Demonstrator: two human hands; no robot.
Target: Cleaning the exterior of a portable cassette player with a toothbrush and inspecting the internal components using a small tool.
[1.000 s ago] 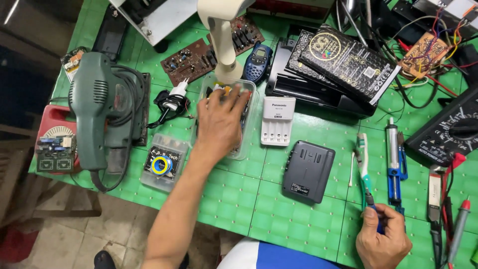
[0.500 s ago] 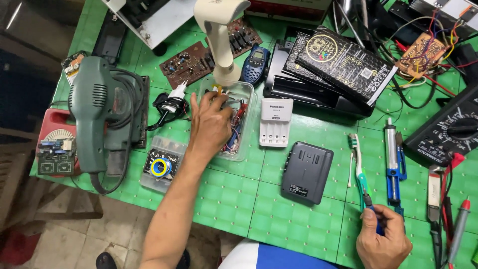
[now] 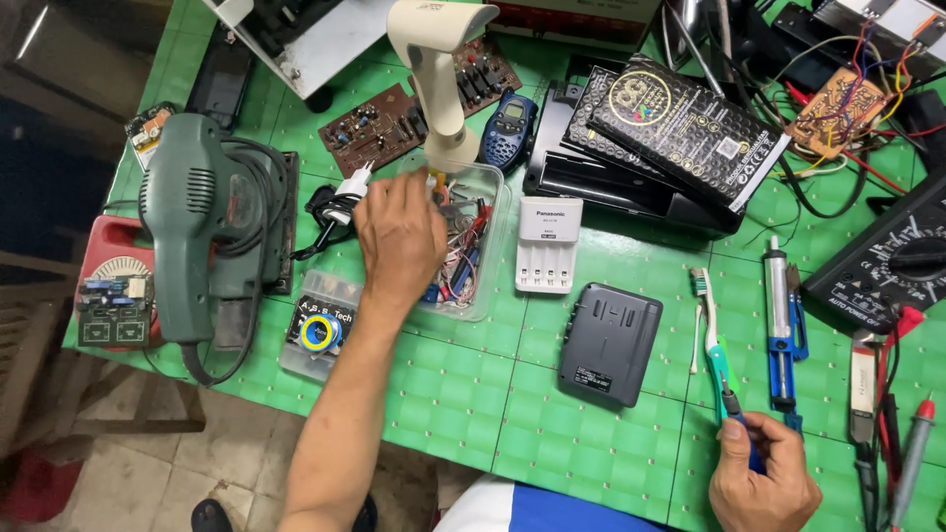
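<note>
My left hand [image 3: 399, 236] reaches into a clear plastic box [image 3: 493, 286] filled with coloured wires and small parts. Its fingers are down among the wires at the box's far left corner, and whether they grip anything is hidden. Near the table's front edge my right hand [image 3: 764, 483] is closed on the blue end of a toothbrush [image 3: 717, 360] with a green handle and a white head. The brush lies pointing away from me on the green mat [image 3: 473, 394].
A green electric sander [image 3: 197, 217] lies at the left. Around the clear box are a brown circuit board [image 3: 374, 123], a beige stand [image 3: 439, 79], a blue handset [image 3: 507, 128], a white battery charger [image 3: 547, 241] and a dark grey case [image 3: 611, 340]. A blue desoldering pump [image 3: 778, 325] and a multimeter [image 3: 887, 266] sit right.
My left hand has shifted from the middle of the clear box toward its far left corner. My right hand still holds the toothbrush in the same spot.
</note>
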